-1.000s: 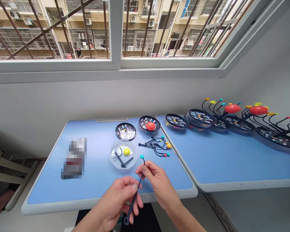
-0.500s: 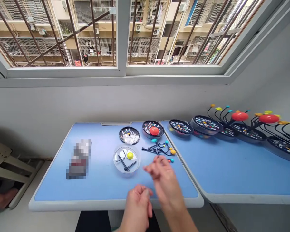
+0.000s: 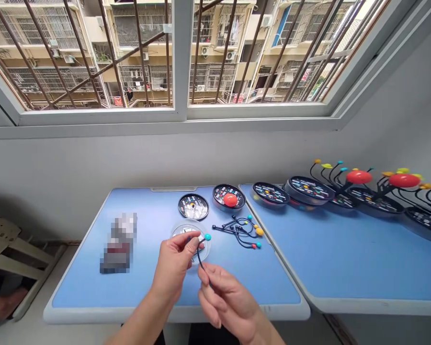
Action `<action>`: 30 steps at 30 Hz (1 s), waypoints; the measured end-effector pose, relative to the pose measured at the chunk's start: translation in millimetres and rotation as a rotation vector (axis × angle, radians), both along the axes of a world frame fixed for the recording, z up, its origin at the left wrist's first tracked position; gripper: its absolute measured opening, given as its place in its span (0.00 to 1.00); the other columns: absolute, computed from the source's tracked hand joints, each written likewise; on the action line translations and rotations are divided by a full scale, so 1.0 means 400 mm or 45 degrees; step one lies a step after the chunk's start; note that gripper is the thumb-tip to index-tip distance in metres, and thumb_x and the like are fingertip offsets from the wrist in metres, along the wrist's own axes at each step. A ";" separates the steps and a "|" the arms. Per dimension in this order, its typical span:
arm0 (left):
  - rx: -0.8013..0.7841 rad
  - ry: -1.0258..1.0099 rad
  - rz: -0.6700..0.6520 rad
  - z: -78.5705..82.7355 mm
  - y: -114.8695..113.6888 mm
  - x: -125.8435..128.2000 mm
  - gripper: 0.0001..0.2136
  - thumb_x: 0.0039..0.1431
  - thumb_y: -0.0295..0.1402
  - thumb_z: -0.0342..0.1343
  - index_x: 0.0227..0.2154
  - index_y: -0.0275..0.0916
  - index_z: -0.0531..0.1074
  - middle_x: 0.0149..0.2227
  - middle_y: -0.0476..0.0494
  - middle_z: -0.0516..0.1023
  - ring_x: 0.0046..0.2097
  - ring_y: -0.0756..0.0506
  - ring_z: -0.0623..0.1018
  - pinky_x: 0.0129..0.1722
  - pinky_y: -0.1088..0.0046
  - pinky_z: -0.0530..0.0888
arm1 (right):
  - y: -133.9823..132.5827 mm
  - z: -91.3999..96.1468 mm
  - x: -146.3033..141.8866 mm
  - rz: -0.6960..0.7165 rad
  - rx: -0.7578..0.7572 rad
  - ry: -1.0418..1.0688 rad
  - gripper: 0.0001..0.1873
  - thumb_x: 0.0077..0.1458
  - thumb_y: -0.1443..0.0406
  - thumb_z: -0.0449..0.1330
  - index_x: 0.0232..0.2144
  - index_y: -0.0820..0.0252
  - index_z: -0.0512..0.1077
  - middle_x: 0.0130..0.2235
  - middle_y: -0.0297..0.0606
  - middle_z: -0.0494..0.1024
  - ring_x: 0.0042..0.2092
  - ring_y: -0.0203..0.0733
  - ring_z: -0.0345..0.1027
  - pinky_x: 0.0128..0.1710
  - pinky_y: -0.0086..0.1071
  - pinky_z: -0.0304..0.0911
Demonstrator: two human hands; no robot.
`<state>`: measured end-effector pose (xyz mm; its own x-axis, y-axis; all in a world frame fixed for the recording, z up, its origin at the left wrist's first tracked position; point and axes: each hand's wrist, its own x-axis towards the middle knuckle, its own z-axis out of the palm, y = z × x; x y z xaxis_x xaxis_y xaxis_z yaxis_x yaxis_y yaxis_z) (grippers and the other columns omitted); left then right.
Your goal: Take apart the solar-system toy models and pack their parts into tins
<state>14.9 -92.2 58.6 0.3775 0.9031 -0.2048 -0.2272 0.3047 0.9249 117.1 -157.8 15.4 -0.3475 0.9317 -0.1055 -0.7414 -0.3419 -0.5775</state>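
Observation:
My right hand (image 3: 225, 299) is closed on the lower end of a thin black curved rod (image 3: 200, 258) tipped with a small teal ball (image 3: 208, 237). My left hand (image 3: 175, 262) pinches the same rod just below that ball. Both hands hover over a clear round dish (image 3: 203, 253) on the blue table (image 3: 147, 282); my left hand hides most of the dish and what lies in it. To the right of the dish lies a loose pile of black rods with coloured balls (image 3: 242, 227).
Behind the dish stand two round black bases, one (image 3: 193, 206) holding white pieces and one (image 3: 229, 197) with a red dome. A blurred box (image 3: 119, 243) lies at the left. On the adjoining right table (image 3: 345, 258), several black bases and assembled models (image 3: 359, 184) line the wall.
My left hand has risen from the table's front edge to the rod's ball end over the dish. My right hand has dropped back toward me and now grips the rod's lower end.

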 end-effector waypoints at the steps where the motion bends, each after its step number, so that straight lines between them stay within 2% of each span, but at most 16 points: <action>1: 0.000 -0.033 -0.028 -0.004 0.000 -0.002 0.18 0.42 0.42 0.63 0.32 0.32 0.75 0.24 0.47 0.74 0.18 0.59 0.54 0.18 0.78 0.51 | 0.002 -0.008 -0.002 0.026 -0.004 0.035 0.13 0.50 0.58 0.60 0.24 0.60 0.64 0.08 0.21 0.55 0.11 0.30 0.54 0.10 0.20 0.52; 5: 0.009 -0.237 -0.069 -0.023 -0.006 -0.007 0.15 0.45 0.42 0.62 0.30 0.34 0.74 0.21 0.47 0.73 0.17 0.58 0.55 0.18 0.79 0.52 | 0.008 -0.026 -0.006 0.071 -0.048 0.101 0.12 0.49 0.59 0.61 0.24 0.59 0.63 0.07 0.20 0.53 0.10 0.30 0.50 0.09 0.21 0.53; 7: 0.035 -0.234 -0.072 -0.025 -0.005 -0.011 0.15 0.43 0.41 0.63 0.29 0.35 0.74 0.18 0.50 0.71 0.18 0.57 0.58 0.19 0.80 0.54 | 0.006 -0.028 -0.010 0.090 -0.047 0.007 0.14 0.50 0.56 0.59 0.24 0.59 0.62 0.07 0.21 0.56 0.11 0.31 0.52 0.10 0.21 0.52; 9: 0.110 -0.127 -0.076 -0.022 -0.003 -0.017 0.13 0.43 0.40 0.63 0.27 0.34 0.74 0.16 0.52 0.67 0.20 0.55 0.61 0.20 0.80 0.57 | 0.000 -0.020 -0.005 0.048 -0.002 -0.275 0.16 0.53 0.52 0.55 0.26 0.60 0.62 0.11 0.26 0.63 0.15 0.33 0.60 0.13 0.22 0.56; 11: 0.224 0.049 -0.122 -0.017 -0.002 -0.027 0.11 0.45 0.39 0.60 0.25 0.34 0.74 0.16 0.53 0.65 0.21 0.54 0.63 0.21 0.79 0.59 | -0.010 -0.001 0.011 -0.148 0.101 -0.722 0.18 0.54 0.51 0.53 0.29 0.60 0.63 0.20 0.33 0.70 0.24 0.36 0.67 0.22 0.26 0.62; 13: 0.346 0.251 -0.226 -0.012 -0.007 -0.040 0.10 0.49 0.37 0.57 0.24 0.34 0.73 0.17 0.52 0.64 0.21 0.53 0.63 0.22 0.78 0.60 | -0.024 0.021 0.036 -0.370 0.246 -1.145 0.17 0.55 0.50 0.53 0.32 0.59 0.63 0.28 0.36 0.71 0.30 0.36 0.67 0.29 0.28 0.63; 15: 0.447 0.434 -0.372 -0.008 -0.019 -0.052 0.10 0.51 0.35 0.54 0.24 0.34 0.73 0.17 0.52 0.63 0.22 0.53 0.62 0.22 0.78 0.59 | -0.038 0.040 0.059 -0.466 0.404 -1.451 0.16 0.56 0.51 0.50 0.31 0.57 0.62 0.28 0.34 0.69 0.29 0.35 0.63 0.29 0.28 0.61; 19: 0.571 0.637 -0.538 -0.003 -0.050 -0.066 0.11 0.53 0.33 0.49 0.22 0.34 0.72 0.16 0.54 0.56 0.21 0.54 0.57 0.21 0.78 0.56 | -0.050 0.055 0.070 -0.476 0.699 -1.872 0.14 0.60 0.56 0.47 0.26 0.56 0.59 0.22 0.27 0.61 0.23 0.33 0.54 0.23 0.25 0.54; 23: 0.605 0.683 -0.574 -0.004 -0.064 -0.070 0.12 0.54 0.34 0.48 0.22 0.35 0.71 0.17 0.54 0.55 0.21 0.53 0.56 0.21 0.78 0.55 | -0.046 0.054 0.054 -0.402 0.892 -2.028 0.14 0.63 0.62 0.43 0.26 0.56 0.59 0.22 0.28 0.63 0.23 0.33 0.56 0.23 0.25 0.54; 26: 0.667 0.701 -0.506 -0.005 -0.051 -0.089 0.12 0.55 0.35 0.47 0.22 0.36 0.71 0.18 0.53 0.59 0.23 0.53 0.58 0.23 0.78 0.57 | -0.049 0.054 0.064 -0.535 0.888 -2.073 0.14 0.63 0.64 0.42 0.24 0.56 0.56 0.21 0.27 0.62 0.21 0.32 0.55 0.21 0.24 0.53; 28: 0.687 0.736 -0.353 -0.001 -0.027 -0.108 0.12 0.55 0.37 0.47 0.23 0.36 0.71 0.19 0.52 0.62 0.23 0.52 0.60 0.23 0.78 0.59 | -0.052 0.058 0.085 -0.677 0.794 -2.094 0.15 0.63 0.64 0.41 0.24 0.55 0.55 0.20 0.27 0.59 0.20 0.32 0.52 0.19 0.24 0.52; 30: 0.660 0.790 -0.168 0.006 0.007 -0.121 0.12 0.55 0.39 0.48 0.24 0.37 0.71 0.18 0.53 0.62 0.22 0.52 0.60 0.22 0.78 0.60 | -0.048 0.062 0.109 -0.745 0.698 -2.119 0.14 0.63 0.63 0.42 0.24 0.55 0.57 0.19 0.27 0.58 0.19 0.33 0.51 0.18 0.25 0.51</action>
